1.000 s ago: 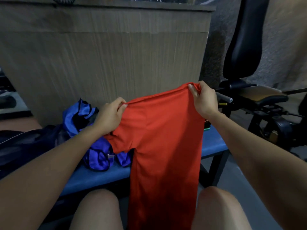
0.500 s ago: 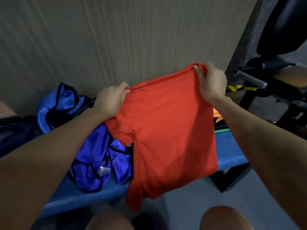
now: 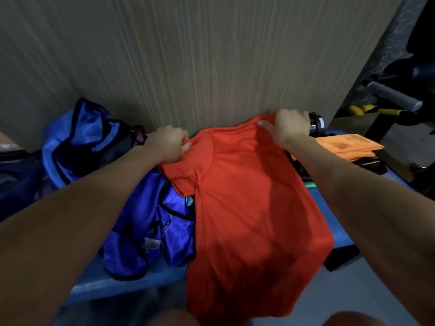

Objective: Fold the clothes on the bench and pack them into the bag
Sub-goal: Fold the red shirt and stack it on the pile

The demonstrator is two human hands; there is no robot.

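Note:
A red T-shirt lies spread across the blue bench, its lower part hanging over the front edge. My left hand pinches the shirt's left shoulder. My right hand holds the right shoulder near the wall. To the left of the shirt a heap of shiny blue garments with black trim covers the bench. A dark bag shows at the far left edge, mostly out of frame.
A wood-grain panel rises right behind the bench. Folded orange cloth and a dark cylinder sit at the bench's right end. Gym equipment with a grey handle stands to the right. My knees show at the bottom.
Both hands have lowered the red shirt from the air onto the bench and moved it toward the wall. The camera has tipped downward.

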